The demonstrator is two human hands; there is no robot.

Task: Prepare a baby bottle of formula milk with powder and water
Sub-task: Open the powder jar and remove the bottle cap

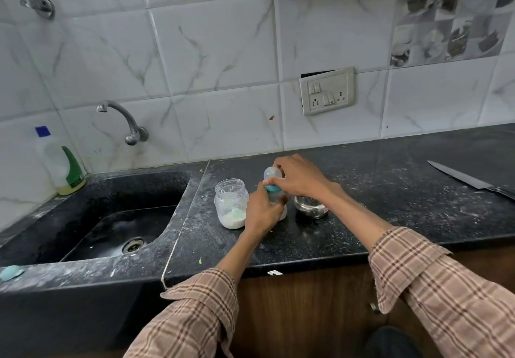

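Note:
A baby bottle with a clear cap and a teal collar stands upright on the black counter. My left hand wraps its lower body, which is mostly hidden. My right hand grips the teal collar and cap from the right. Just left of the bottle stands an open clear jar with white powder at the bottom and a pale green scoop in it. A small steel cup sits right of the bottle, partly under my right wrist; its contents are hidden.
A black sink with a wall tap lies to the left, a dish-soap bottle in its far corner. A knife lies at the far right. A wall socket sits behind. White powder dusts the counter.

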